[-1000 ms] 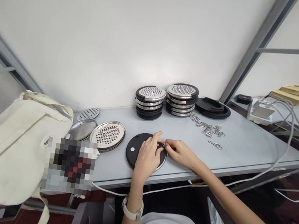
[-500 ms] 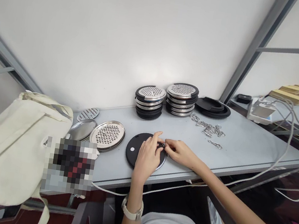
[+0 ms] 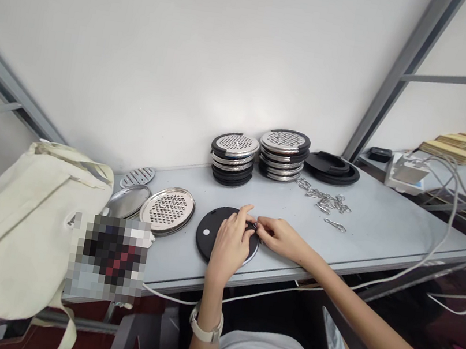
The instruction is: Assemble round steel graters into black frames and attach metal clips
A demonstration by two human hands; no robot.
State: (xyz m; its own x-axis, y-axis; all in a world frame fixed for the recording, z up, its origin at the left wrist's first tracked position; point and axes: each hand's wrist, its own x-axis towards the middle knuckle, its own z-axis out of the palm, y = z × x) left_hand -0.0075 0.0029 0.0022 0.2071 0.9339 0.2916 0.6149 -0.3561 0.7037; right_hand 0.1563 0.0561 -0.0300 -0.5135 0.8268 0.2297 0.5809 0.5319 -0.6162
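A round black disc (image 3: 205,246) with a white spot and a silvery lower rim lies flat near the table's front edge. My left hand (image 3: 231,247) lies over its right half, gripping it, with one finger raised and the thumb towards the rim. At the disc's right edge, my right hand (image 3: 277,236) pinches a small metal clip (image 3: 255,226), mostly hidden by the fingertips. Loose snap hooks (image 3: 329,201) lie in a pile to the right, one (image 3: 334,225) apart. Behind stand two stacks of round graters, the left stack (image 3: 233,160) and the right stack (image 3: 283,154).
Left on the table (image 3: 381,237) are a grater plate (image 3: 167,210), a plain metal plate (image 3: 129,201) and a cream bag (image 3: 23,230). Black round trays (image 3: 332,169) lie at the back right. A white cable (image 3: 443,229) crosses the right front edge. Wooden boards (image 3: 451,150) stand beyond.
Almost nothing differs. Both hands stay on the disc and its edge, with only tiny movements of the right fingertips around the clip.
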